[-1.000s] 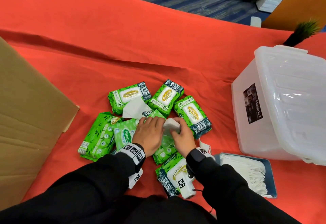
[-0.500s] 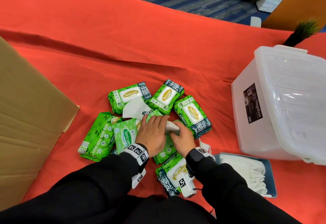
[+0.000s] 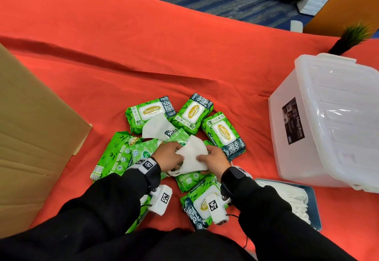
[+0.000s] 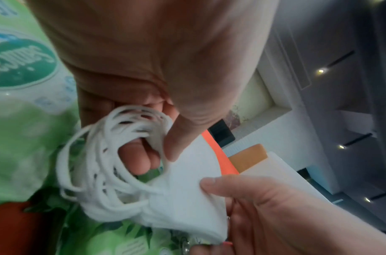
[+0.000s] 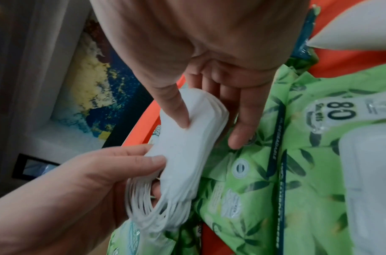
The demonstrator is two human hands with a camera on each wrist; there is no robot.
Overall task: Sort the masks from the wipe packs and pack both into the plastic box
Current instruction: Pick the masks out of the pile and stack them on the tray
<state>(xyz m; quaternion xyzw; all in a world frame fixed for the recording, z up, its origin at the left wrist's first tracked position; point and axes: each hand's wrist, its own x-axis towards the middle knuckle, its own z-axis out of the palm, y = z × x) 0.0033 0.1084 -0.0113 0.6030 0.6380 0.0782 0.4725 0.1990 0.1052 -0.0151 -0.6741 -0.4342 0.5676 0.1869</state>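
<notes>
A stack of white masks (image 3: pixel 191 156) is held between both my hands above a pile of green wipe packs (image 3: pixel 223 132). My left hand (image 3: pixel 177 159) pinches the stack's end with the thumb, its fingers (image 4: pixel 135 155) through the bunched ear loops (image 4: pixel 96 169). My right hand (image 3: pixel 202 159) pinches the other end, thumb on top (image 5: pixel 177 110) and fingers beneath the masks (image 5: pixel 183 148). A second loose white mask (image 3: pixel 155 127) lies on the packs further back. The translucent plastic box (image 3: pixel 328 121) stands to the right with its lid on.
A blue tray (image 3: pixel 313 205) with stacked white masks lies at the lower right, in front of the box. A large cardboard sheet (image 3: pixel 30 137) covers the left side. Red cloth (image 3: pixel 143 45) covers the surface. A small plant (image 3: pixel 352 37) stands behind the box.
The mask stack, earlier pressed low between my hands on the packs, has come up and toward me. Both hands now pinch it by its ends.
</notes>
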